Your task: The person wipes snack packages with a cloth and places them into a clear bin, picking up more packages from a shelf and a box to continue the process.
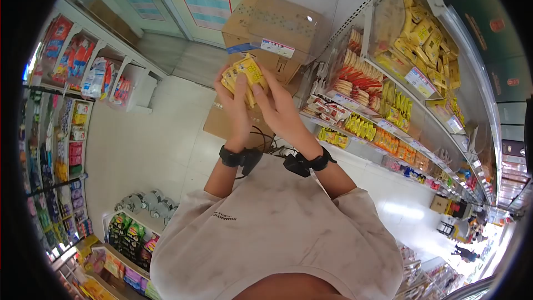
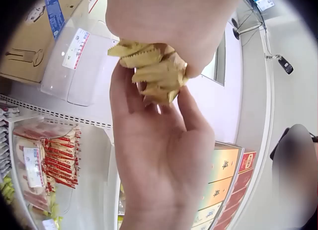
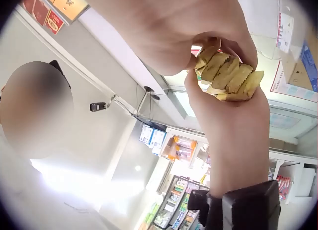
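Several small yellow packets point(image 1: 251, 74) are bunched face to face in front of the chest. The left hand point(image 1: 239, 112) grips them from the left side, and the right hand point(image 1: 280, 112) holds the other side, thumbs on the near faces. In the left wrist view the crimped ends of the packets point(image 2: 158, 76) show between the left hand point(image 2: 174, 21) above and the right hand point(image 2: 159, 150) below. From the right wrist, the packets point(image 3: 231, 76) form a row held between the right hand point(image 3: 179, 26) and the left hand point(image 3: 233, 125).
Shelves on the right hold a clear bin of loose yellow packets point(image 1: 425, 36) and rows of wrapped snacks point(image 1: 358, 83). Cardboard boxes point(image 1: 241, 22) with a clear plastic cover point(image 1: 302, 14) stand ahead. Bagged goods point(image 1: 78, 55) fill shelves at left; a bin point(image 1: 130, 233) is lower left.
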`<action>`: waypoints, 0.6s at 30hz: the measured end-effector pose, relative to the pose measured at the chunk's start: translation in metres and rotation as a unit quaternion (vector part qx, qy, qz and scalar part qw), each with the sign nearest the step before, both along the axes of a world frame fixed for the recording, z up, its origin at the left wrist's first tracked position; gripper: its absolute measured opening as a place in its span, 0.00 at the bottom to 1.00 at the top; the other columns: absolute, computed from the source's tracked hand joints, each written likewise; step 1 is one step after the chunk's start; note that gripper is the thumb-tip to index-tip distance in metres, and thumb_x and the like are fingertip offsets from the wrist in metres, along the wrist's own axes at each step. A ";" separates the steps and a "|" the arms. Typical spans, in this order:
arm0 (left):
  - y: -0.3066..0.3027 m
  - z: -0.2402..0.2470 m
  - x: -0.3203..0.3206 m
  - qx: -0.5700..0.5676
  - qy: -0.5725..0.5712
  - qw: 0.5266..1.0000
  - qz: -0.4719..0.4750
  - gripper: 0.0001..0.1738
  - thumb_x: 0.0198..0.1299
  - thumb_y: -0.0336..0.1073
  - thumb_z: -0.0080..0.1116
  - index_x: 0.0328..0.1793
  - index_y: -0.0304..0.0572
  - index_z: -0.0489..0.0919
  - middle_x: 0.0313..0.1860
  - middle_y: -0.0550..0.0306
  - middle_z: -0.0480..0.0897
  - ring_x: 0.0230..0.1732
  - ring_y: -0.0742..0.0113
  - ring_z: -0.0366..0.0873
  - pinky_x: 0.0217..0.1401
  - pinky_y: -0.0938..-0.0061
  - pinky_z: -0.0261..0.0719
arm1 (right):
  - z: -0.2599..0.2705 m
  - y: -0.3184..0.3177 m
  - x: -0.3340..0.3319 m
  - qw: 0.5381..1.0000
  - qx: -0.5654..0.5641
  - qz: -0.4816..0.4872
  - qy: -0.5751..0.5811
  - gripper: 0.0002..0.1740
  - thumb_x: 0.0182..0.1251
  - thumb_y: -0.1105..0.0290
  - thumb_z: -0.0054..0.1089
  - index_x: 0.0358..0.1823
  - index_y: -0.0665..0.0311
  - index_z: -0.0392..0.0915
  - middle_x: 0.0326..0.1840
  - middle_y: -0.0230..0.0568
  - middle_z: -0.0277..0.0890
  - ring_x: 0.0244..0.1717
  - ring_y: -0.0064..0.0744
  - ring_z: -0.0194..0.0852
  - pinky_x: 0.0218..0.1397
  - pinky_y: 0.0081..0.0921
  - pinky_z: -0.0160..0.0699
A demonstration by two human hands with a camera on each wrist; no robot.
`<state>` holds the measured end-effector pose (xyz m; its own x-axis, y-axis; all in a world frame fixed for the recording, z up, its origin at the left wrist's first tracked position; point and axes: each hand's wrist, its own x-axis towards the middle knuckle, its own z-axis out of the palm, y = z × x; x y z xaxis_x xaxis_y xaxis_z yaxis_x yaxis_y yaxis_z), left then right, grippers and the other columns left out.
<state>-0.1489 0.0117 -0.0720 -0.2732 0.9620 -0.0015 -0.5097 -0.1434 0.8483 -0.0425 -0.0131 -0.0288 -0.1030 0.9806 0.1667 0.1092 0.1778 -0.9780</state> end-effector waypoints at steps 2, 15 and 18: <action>0.013 -0.014 -0.021 -0.012 0.012 1.000 -0.009 0.26 0.73 0.41 0.61 0.68 0.37 0.65 0.61 0.49 0.74 0.59 0.66 0.75 0.59 0.70 0.80 | -0.003 0.013 -0.021 0.999 -0.028 0.004 0.044 0.30 0.81 0.65 0.52 0.78 0.72 0.60 0.63 0.58 0.77 0.56 0.34 0.81 0.56 0.29 0.81; 0.077 -0.015 -0.030 -0.052 -0.100 0.982 -0.150 0.36 0.70 0.32 0.65 0.79 0.32 0.61 0.63 0.51 0.75 0.63 0.71 0.74 0.62 0.74 0.76 | -0.016 0.064 -0.040 0.972 0.070 -0.113 -0.196 0.31 0.73 0.71 0.61 0.75 0.70 0.67 0.66 0.61 0.76 0.65 0.51 0.78 0.68 0.36 0.75; 0.090 -0.028 -0.022 -0.046 -0.126 0.977 -0.168 0.30 0.72 0.32 0.61 0.77 0.34 0.64 0.62 0.51 0.78 0.62 0.68 0.77 0.63 0.72 0.77 | -0.019 0.072 -0.031 0.961 0.115 -0.077 -0.238 0.30 0.72 0.70 0.62 0.73 0.70 0.68 0.73 0.63 0.68 0.74 0.57 0.69 0.74 0.43 0.68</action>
